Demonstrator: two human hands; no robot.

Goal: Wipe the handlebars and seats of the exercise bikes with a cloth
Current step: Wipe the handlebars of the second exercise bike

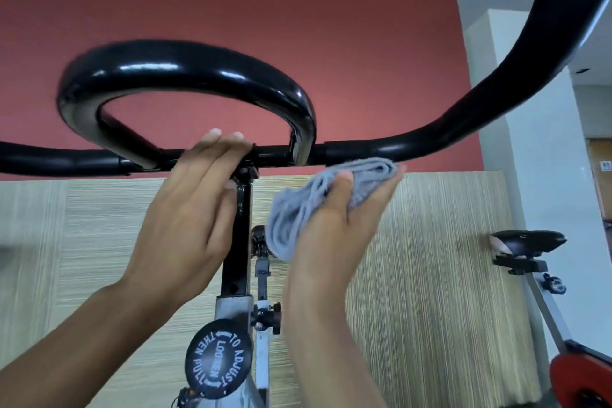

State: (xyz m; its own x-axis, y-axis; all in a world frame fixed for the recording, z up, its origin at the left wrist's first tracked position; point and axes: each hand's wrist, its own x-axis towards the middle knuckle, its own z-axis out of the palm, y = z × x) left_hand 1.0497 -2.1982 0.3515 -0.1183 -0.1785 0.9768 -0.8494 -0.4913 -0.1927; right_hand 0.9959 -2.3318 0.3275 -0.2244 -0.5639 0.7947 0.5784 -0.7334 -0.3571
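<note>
Right grip [341, 232] holds one cloth [306, 205] (folded).

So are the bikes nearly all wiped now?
Doesn't look it. Nothing shows as finished. The right hand holds the folded grey cloth up at the glossy black handlebar, and the left hand rests on it. The black saddle of the next bike looks left to do.

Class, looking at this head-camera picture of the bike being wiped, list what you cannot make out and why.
Head view:
- The handlebar: ends cut off by the left and top-right edges.
- This bike's seat: outside the frame.
- Whether the cloth in the right hand touches the bar: too close to tell.
- The neighbouring bike's seat: motion-blurred.
- The wall sign: too small to read.
</note>
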